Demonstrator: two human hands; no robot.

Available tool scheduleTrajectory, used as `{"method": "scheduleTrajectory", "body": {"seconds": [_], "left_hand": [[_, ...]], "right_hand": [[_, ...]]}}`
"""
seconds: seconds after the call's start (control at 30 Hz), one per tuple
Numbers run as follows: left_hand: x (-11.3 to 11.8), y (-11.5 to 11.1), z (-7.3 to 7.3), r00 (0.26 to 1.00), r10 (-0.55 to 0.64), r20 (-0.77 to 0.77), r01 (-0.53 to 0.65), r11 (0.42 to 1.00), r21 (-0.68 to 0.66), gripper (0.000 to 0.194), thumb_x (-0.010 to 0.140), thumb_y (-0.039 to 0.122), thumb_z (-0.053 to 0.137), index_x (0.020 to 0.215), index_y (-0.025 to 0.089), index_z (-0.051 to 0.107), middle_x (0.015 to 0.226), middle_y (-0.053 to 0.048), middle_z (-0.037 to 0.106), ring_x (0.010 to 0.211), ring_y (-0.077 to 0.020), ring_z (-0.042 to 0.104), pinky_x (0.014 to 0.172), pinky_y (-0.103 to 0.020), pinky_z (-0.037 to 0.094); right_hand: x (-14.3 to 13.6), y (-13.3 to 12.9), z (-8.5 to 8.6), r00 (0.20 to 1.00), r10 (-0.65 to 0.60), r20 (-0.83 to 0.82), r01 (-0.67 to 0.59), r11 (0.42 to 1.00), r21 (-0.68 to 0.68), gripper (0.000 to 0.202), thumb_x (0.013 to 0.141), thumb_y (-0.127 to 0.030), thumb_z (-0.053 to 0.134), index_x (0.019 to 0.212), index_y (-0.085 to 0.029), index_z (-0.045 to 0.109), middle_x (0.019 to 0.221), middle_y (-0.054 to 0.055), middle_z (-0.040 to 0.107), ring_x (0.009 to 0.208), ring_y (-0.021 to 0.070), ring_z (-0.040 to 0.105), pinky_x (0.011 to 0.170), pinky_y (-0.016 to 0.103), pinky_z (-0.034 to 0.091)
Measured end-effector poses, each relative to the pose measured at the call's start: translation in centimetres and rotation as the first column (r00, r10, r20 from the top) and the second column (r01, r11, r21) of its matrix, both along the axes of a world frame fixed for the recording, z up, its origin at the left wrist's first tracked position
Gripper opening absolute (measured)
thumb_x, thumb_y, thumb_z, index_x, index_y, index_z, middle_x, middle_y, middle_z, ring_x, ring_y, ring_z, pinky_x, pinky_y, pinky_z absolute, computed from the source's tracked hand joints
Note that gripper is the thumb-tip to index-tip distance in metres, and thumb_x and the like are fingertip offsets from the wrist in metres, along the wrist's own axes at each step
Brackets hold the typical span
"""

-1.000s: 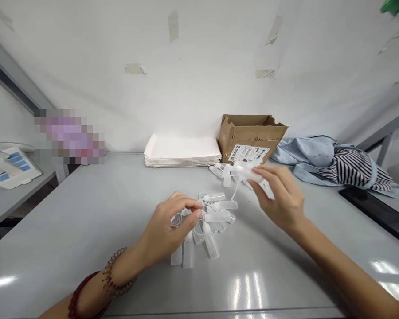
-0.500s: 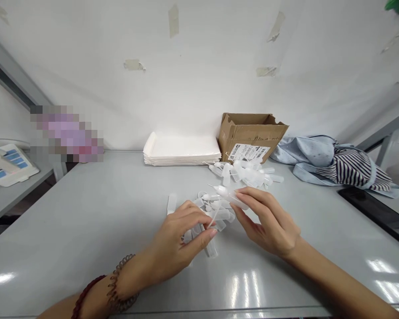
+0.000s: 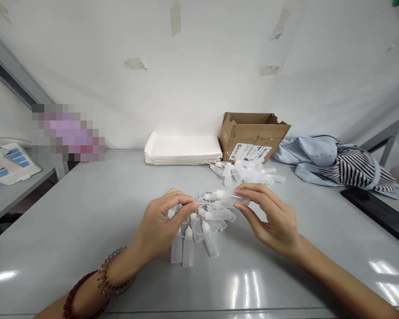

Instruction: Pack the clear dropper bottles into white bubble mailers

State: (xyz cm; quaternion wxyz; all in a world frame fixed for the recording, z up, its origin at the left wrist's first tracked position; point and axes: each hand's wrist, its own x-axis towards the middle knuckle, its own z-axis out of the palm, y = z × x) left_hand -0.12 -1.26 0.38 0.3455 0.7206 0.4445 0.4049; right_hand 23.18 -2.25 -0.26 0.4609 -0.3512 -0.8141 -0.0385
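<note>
Between the fingers of my right hand (image 3: 269,217) is a translucent dropper bottle (image 3: 241,200), lying sideways with its white top toward the left. My left hand (image 3: 166,219) pinches at the bottle's thin tip end; the small part between thumb and forefinger is mostly hidden. Beneath and in front of both hands lies a loose group of similar bottles (image 3: 188,252) with white caps and thin loops. A second heap of such bottles (image 3: 252,175) lies farther back, by the carton.
White padded envelopes (image 3: 182,150) are stacked at the wall, beside an open cardboard box (image 3: 252,137). Blue and striped cloth (image 3: 319,159) and a black phone (image 3: 379,215) are on the right. A white and blue device (image 3: 15,164) sits far left, near a pixelated purple item (image 3: 69,133).
My left hand has moved up and left, from over the bottle group to the held bottle's tip, uncovering several bottles. The held bottle has tilted to nearly level.
</note>
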Motion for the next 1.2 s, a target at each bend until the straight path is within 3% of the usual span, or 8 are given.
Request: {"method": "scheduleTrajectory", "body": {"seconds": [0.27,0.83,1.07,1.2], "left_hand": [[0.2,0.1,0.0,0.99,-0.14,-0.029,0.143,0.976,0.167,0.015,0.088,0.014,0.055,0.087,0.017,0.069,0.077,-0.003,0.068,0.076,-0.0154,0.057,0.068,-0.027,0.048],[0.2,0.1,-0.4,0.984,-0.177,-0.018,0.176,0.957,0.233,0.017,0.086,0.009,0.057,0.09,0.018,0.07,0.079,-0.002,0.068,0.076,-0.0141,0.056,0.068,-0.027,0.048],[0.3,0.2,-0.7,0.98,-0.181,-0.087,0.199,0.936,0.291,0.015,0.088,0.012,0.054,0.091,0.017,0.068,0.079,-0.004,0.068,0.076,-0.0157,0.057,0.069,-0.029,0.048],[0.3,0.1,-1.1,0.966,-0.158,-0.206,0.228,0.896,0.381,0.016,0.09,0.013,0.051,0.093,0.017,0.066,0.08,-0.004,0.068,0.077,-0.0165,0.055,0.073,-0.032,0.045]], "right_hand": [[-0.3,-0.6,0.5,0.986,0.122,-0.115,-0.142,0.973,-0.183,0.026,0.083,-0.006,0.058,0.106,-0.017,0.061,0.096,0.009,0.064,0.089,0.0201,0.064,0.072,0.032,0.055],[-0.3,-0.8,0.7,0.981,0.17,-0.096,-0.185,0.964,-0.19,0.03,0.082,-0.002,0.058,0.109,-0.014,0.061,0.098,0.011,0.066,0.094,0.0198,0.064,0.076,0.032,0.056],[-0.1,-1.1,1.0,0.984,0.179,-0.011,-0.178,0.97,-0.166,0.031,0.085,-0.002,0.053,0.114,-0.015,0.058,0.102,0.012,0.066,0.096,0.0199,0.065,0.078,0.032,0.058],[-0.1,-1.3,1.3,0.983,0.181,0.028,-0.174,0.971,-0.164,0.03,0.087,-0.003,0.05,0.113,-0.014,0.059,0.101,0.012,0.066,0.094,0.0197,0.066,0.076,0.03,0.058]]}}
